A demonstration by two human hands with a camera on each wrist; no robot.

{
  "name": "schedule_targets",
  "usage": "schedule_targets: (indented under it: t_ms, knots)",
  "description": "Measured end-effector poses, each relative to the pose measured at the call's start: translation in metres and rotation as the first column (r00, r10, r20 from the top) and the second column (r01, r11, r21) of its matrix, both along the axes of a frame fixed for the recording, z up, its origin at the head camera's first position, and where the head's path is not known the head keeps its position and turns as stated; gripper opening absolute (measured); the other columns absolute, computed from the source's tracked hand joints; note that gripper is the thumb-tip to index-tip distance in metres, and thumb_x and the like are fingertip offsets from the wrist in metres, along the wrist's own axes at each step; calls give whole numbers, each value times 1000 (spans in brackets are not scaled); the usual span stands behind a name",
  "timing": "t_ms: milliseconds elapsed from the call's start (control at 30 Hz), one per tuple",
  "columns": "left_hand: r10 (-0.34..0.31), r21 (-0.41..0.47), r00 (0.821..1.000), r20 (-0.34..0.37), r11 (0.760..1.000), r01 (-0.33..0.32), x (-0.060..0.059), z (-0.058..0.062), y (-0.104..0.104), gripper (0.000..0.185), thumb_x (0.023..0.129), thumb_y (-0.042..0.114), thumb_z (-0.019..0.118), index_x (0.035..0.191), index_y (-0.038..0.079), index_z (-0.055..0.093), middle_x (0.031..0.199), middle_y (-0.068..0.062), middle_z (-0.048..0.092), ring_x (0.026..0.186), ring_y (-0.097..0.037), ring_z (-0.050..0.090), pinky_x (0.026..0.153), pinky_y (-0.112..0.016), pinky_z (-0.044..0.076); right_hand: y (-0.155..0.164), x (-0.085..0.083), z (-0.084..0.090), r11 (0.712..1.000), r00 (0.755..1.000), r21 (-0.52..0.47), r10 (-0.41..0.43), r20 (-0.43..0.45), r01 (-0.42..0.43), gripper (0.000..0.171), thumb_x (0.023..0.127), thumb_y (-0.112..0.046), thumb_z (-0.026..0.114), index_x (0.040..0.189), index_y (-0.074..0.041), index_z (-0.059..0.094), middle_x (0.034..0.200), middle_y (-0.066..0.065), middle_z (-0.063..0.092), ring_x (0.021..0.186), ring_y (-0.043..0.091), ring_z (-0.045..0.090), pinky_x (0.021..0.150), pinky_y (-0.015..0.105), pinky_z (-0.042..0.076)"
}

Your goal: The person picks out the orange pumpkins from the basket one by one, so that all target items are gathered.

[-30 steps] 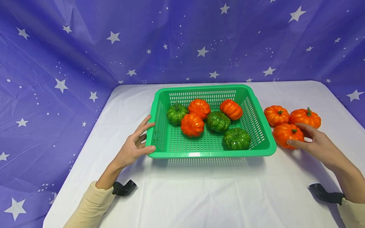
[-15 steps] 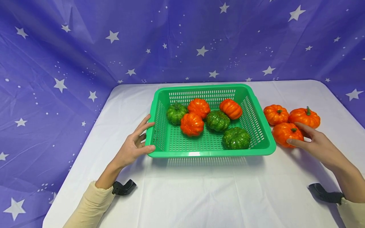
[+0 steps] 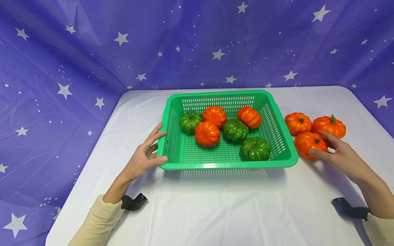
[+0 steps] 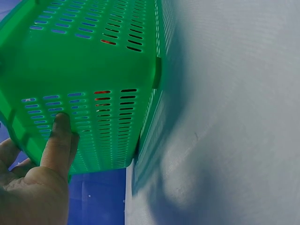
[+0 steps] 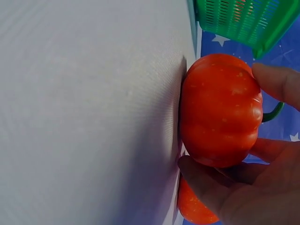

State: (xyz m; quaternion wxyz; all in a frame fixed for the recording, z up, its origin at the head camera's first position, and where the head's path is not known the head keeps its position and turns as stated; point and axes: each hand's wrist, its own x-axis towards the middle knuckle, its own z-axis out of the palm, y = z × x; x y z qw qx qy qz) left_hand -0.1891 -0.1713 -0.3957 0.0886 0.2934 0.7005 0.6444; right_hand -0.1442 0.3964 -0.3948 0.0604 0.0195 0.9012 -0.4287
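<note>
A green plastic basket (image 3: 215, 165) holds several pumpkins, both orange and dark green. My left hand (image 3: 143, 159) grips its left end. The thumb and a forward finger lie on the rim, while other fingers touch the slotted outer wall (image 4: 84, 117), as the left wrist view shows. To the right of the basket, my right hand (image 3: 347, 155) holds an orange pumpkin (image 3: 307, 145) resting on the table. In the right wrist view its thumb lies on one side of this pumpkin (image 5: 220, 112), fingers on the other, with the green stem standing out between.
Two more orange pumpkins (image 3: 298, 123) sit just behind the held one, right of the basket. A white cloth covers the table (image 3: 209, 208). A purple curtain (image 3: 184, 44) with white stars hangs behind and along the left side.
</note>
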Motion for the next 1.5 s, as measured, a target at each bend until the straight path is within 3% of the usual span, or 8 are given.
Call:
schedule_targets:
  t_ms: [233,333,467,833,967,1200,1367,1500]
  knots:
    - [-1,1,1000,3,1000,1,0,-1,0,70,81,-4,64,141,-1,29,153,3,2,135,-31,14,102,-40,27,-2,0,3,1000,1000,15,-5,-10,5,81,87,-31,63,146,-6,14,144,25,22,125,48,19,95,67,15]
    - [-3,3,1000,6,1000,3,0,-1,-1,70,81,-4,63,141,0,29,152,3,2,134,-32,15,100,-34,33,-4,0,6,999,999,43,-8,-34,9,80,86,-30,64,146,-6,16,144,23,24,126,38,25,103,36,29]
    - [4,-10,1000,1,1000,-4,0,0,-1,69,81,-3,63,142,1,29,152,4,3,133,-33,16,99,-30,34,-7,4,11,998,996,57,1,-91,5,78,86,-25,66,146,-6,20,144,21,25,121,15,32,78,1,31]
    - [12,-28,1000,-13,1000,-12,-1,0,-2,69,81,-4,63,142,3,30,152,4,3,134,-32,16,101,-40,29,-34,17,45,994,984,104,-19,-175,38,78,81,-23,71,145,-12,27,147,14,24,131,36,23,84,-3,23]
    - [10,-27,1000,-7,1000,-10,0,1,-1,69,81,-4,63,142,3,30,152,4,3,134,-31,15,102,-47,24,-46,22,56,994,980,103,-16,-196,37,74,81,-23,71,143,-19,32,144,4,31,129,33,30,81,-2,29]
    - [10,-28,1000,-9,1000,-10,0,0,-1,69,82,-4,63,142,2,29,152,4,3,134,-31,14,102,-47,24,-74,27,74,998,956,64,39,-292,-22,68,78,-14,74,138,-19,42,133,0,42,111,-6,43,81,2,33]
    - [8,-27,1000,-12,1000,-9,0,0,-1,69,82,-4,63,142,2,30,153,3,3,134,-33,15,101,-41,28,-98,28,88,992,946,-15,115,-304,-125,66,79,-6,71,137,-18,42,124,3,48,102,5,55,72,18,49]
    - [8,-22,1000,-7,1000,-8,0,0,-1,69,82,-4,63,142,2,30,153,3,3,134,-33,14,102,-42,27,-115,27,99,985,929,6,162,-333,-170,67,78,-4,72,136,-20,45,125,3,50,103,11,55,69,21,51]
